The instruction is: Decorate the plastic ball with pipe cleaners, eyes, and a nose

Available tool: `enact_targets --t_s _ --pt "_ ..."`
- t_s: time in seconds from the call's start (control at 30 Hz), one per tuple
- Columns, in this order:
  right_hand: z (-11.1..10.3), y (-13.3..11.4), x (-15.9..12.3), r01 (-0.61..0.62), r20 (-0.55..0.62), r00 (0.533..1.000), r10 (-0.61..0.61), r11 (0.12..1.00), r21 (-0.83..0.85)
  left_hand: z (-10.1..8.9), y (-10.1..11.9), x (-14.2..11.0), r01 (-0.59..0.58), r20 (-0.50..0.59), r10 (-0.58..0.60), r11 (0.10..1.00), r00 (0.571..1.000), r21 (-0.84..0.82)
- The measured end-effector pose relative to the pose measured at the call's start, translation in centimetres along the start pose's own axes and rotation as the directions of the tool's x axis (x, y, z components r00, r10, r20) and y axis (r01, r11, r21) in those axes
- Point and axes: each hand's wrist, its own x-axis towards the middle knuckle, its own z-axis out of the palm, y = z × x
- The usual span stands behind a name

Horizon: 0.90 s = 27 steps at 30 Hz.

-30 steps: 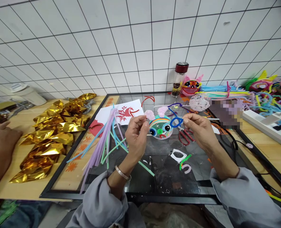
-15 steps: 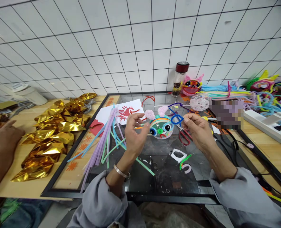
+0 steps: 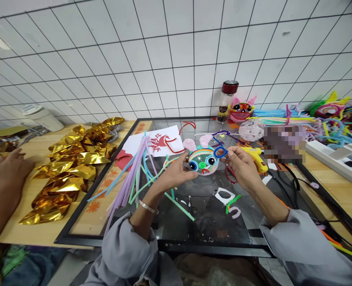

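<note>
Right fingers (image 3: 234, 154) pinch the blue loop (image 3: 221, 149) at one end — left fingers (image 3: 182, 162) seemingly grip the craft face (image 3: 204, 162) by its edge.

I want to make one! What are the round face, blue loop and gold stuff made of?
Round face: probably clear plastic, glossy; it looks see-through.
Blue loop: maybe pipe cleaner, matte; it's thin and curved, but any fuzz is too small to see.
Gold stuff: likely foil or metallic film, mirror-shiny, with sharp creases.

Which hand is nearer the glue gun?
Right. The right hand is just left of the glue gun, partly overlapping it in this view; the left hand is farther left, at the mask's left edge.
</note>
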Motion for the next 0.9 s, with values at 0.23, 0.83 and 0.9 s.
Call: enact_targets --t_s 0.23,0.83,0.9 --pt "-0.1 0.1 0.0 -0.038 0.044 0.998 0.036 0.998 0.058 1.5 -0.2 0.5 -0.046 -0.105 0.041 0.998 0.994 -0.052" --pt "-0.2 2.2 0.4 -0.155 0.122 0.984 0.129 0.961 0.228 2.1 -0.9 0.4 -0.185 -0.262 0.245 0.954 0.933 0.235" --pt "-0.1 2.1 0.3 -0.141 0.132 0.985 0.115 0.966 0.215 2.1 -0.9 0.5 -0.191 -0.259 0.249 0.954 0.933 0.230"
